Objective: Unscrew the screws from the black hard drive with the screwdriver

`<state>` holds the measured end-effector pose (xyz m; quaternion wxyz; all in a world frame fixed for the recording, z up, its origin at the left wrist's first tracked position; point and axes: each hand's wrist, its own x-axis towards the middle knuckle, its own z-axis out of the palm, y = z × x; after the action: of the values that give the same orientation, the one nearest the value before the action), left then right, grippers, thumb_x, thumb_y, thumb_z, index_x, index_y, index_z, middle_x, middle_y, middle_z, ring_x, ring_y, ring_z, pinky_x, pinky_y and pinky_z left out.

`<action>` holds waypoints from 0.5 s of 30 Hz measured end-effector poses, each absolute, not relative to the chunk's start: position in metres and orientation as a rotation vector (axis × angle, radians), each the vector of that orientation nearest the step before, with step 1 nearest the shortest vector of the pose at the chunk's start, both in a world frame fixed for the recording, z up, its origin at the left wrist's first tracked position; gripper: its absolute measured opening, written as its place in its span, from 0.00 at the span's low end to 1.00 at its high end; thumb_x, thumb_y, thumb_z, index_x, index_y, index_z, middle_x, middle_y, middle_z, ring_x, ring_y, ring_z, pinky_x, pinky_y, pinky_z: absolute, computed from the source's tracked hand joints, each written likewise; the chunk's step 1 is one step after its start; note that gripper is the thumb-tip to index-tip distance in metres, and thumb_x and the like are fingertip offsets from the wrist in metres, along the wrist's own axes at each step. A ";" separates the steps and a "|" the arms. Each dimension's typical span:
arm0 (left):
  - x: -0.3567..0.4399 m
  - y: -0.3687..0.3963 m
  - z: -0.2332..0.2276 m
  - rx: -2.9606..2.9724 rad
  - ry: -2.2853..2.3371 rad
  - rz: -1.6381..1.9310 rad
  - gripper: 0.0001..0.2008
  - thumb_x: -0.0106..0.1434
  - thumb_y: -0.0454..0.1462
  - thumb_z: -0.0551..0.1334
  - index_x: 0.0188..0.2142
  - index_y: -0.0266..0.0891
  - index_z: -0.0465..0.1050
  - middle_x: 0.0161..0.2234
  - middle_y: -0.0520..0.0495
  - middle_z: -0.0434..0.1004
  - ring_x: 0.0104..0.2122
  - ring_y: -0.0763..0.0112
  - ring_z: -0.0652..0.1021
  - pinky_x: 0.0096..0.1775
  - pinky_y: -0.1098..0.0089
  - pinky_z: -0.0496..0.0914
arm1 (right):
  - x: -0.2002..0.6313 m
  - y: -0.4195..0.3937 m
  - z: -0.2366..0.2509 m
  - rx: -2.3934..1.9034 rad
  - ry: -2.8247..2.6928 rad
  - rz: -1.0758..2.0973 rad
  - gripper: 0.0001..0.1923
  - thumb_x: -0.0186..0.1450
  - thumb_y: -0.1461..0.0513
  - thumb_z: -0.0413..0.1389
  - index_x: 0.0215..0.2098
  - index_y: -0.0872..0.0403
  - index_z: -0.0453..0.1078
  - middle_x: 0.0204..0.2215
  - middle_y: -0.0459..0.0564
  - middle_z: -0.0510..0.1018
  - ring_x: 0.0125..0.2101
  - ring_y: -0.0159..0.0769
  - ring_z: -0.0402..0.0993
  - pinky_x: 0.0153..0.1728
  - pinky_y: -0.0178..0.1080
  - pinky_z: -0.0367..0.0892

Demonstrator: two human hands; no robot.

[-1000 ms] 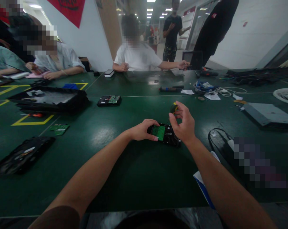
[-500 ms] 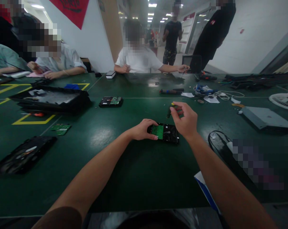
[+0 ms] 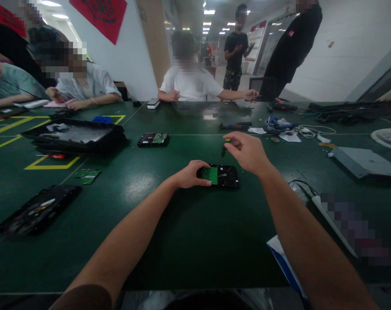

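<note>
From the head camera, a wide dark green table (image 3: 182, 232) fills the lower half of the view, glossy enough to throw back the ceiling lights. A hard drive (image 3: 221, 176) lies flat on it straight ahead, circuit side up, its green board showing. The left hand (image 3: 191, 174) rests on the drive's left end, fingers curled over the edge and pinning it to the table. The right hand (image 3: 249, 151) hovers just above and behind the drive, its fingers closed around a small screwdriver (image 3: 224, 149) with a yellow cap, the shaft angled down toward the drive; whether the tip touches cannot be told.

Farther left, a second hard drive (image 3: 153, 139) sits alone, and beside it a large black open casing (image 3: 74, 137). Yellow tape lines (image 3: 49, 165) mark the table near a loose green circuit board (image 3: 88, 175). A dismantled black unit (image 3: 36, 211) lies near the left edge. On the right are white cables (image 3: 307, 129) and a grey flat panel (image 3: 365, 156).

Seated people work along the far side, one in a white shirt (image 3: 190, 84). Behind, a red banner (image 3: 101, 15) hangs on a white wall, and a lit corridor runs back.
</note>
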<state>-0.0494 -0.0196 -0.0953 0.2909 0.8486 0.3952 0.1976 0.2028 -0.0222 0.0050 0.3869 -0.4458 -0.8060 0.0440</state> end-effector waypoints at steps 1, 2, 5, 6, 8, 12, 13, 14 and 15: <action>-0.049 -0.020 -0.096 2.256 1.054 0.527 0.41 0.53 0.58 0.70 0.61 0.42 0.68 0.61 0.38 0.66 0.63 0.50 0.64 0.63 0.51 0.61 | 0.203 -0.021 0.009 -1.141 -2.069 0.127 0.11 0.64 0.61 0.59 0.46 0.51 0.76 0.41 0.50 0.83 0.34 0.40 0.79 0.36 0.44 0.73; -0.049 -0.020 -0.096 2.248 1.052 0.527 0.41 0.53 0.57 0.70 0.61 0.42 0.67 0.61 0.38 0.66 0.63 0.51 0.64 0.63 0.51 0.61 | 0.204 -0.019 0.013 -1.143 -2.087 0.143 0.11 0.64 0.62 0.60 0.45 0.51 0.77 0.40 0.50 0.83 0.33 0.40 0.79 0.36 0.44 0.73; -0.048 -0.019 -0.096 2.237 1.039 0.535 0.40 0.54 0.57 0.70 0.61 0.44 0.67 0.61 0.39 0.66 0.63 0.51 0.65 0.62 0.51 0.62 | 0.205 -0.019 0.021 -1.149 -2.138 0.146 0.09 0.64 0.61 0.60 0.42 0.52 0.78 0.39 0.50 0.84 0.32 0.39 0.79 0.38 0.44 0.73; -0.048 -0.019 -0.096 2.237 1.037 0.541 0.40 0.54 0.56 0.70 0.61 0.45 0.67 0.61 0.40 0.66 0.63 0.51 0.65 0.62 0.51 0.62 | 0.206 -0.019 0.023 -1.157 -2.131 0.120 0.09 0.64 0.61 0.60 0.41 0.52 0.78 0.38 0.50 0.84 0.32 0.40 0.79 0.38 0.44 0.73; -0.047 -0.018 -0.096 2.239 1.035 0.549 0.39 0.54 0.56 0.71 0.61 0.45 0.67 0.61 0.40 0.66 0.62 0.52 0.66 0.62 0.52 0.62 | 0.208 -0.020 0.023 -1.171 -2.117 0.062 0.08 0.64 0.60 0.59 0.40 0.52 0.78 0.36 0.50 0.84 0.32 0.40 0.79 0.39 0.45 0.72; -0.047 -0.017 -0.097 2.223 1.045 0.522 0.39 0.54 0.55 0.70 0.61 0.45 0.66 0.61 0.40 0.66 0.62 0.52 0.66 0.62 0.52 0.62 | 0.215 -0.021 0.021 -1.178 -2.123 0.064 0.08 0.64 0.60 0.59 0.40 0.52 0.78 0.34 0.50 0.83 0.32 0.41 0.79 0.37 0.44 0.72; -0.047 -0.017 -0.097 2.217 1.053 0.516 0.39 0.54 0.55 0.70 0.61 0.44 0.66 0.62 0.40 0.65 0.62 0.52 0.66 0.62 0.52 0.62 | 0.217 -0.021 0.020 -1.175 -2.127 0.086 0.08 0.64 0.61 0.59 0.41 0.52 0.78 0.34 0.50 0.83 0.32 0.41 0.79 0.36 0.44 0.72; -0.047 -0.018 -0.097 2.213 1.059 0.511 0.39 0.54 0.55 0.70 0.61 0.44 0.66 0.62 0.40 0.65 0.62 0.52 0.66 0.62 0.52 0.62 | 0.220 -0.021 0.020 -1.172 -2.130 0.105 0.09 0.64 0.61 0.58 0.42 0.52 0.78 0.35 0.50 0.83 0.33 0.41 0.79 0.36 0.43 0.72; -0.047 -0.018 -0.098 2.211 1.062 0.507 0.39 0.54 0.55 0.70 0.61 0.44 0.66 0.62 0.40 0.65 0.62 0.52 0.65 0.63 0.52 0.61 | 0.221 -0.021 0.020 -1.169 -2.134 0.116 0.10 0.65 0.61 0.58 0.43 0.52 0.78 0.35 0.50 0.83 0.33 0.41 0.79 0.36 0.44 0.72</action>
<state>-0.0466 -0.0177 -0.0975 0.3130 0.8384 0.4027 0.1921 0.2214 -0.0211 0.0197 0.3454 -0.4505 -0.8221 0.0449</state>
